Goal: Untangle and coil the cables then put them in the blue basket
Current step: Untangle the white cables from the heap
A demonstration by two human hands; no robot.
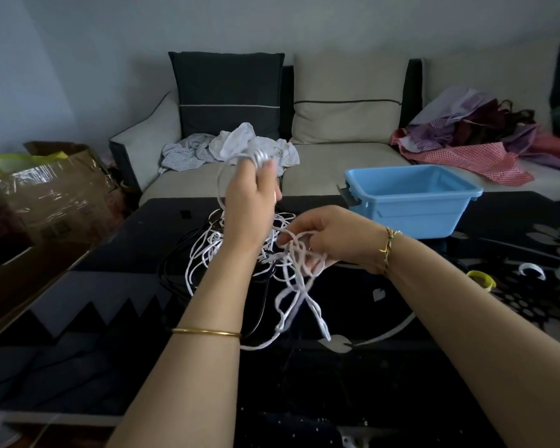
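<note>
Over the tabletop (94, 302): left hand (249, 192), fingers (267, 168) curled round cable (256, 155) loops; right hand (324, 240) pinching tangled strands; basket (411, 215) at 2 o'clock.

White cables (207, 251), black cable (262, 275), blue basket (411, 203), black table (401, 321) with white floral pattern, red-checked cloth (459, 156)

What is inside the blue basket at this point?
Nothing that shows: the blue basket has bare blue floor and walls. Its near wall hides a strip of floor. The white cables are outside it, held by the left hand and right hand.
</note>
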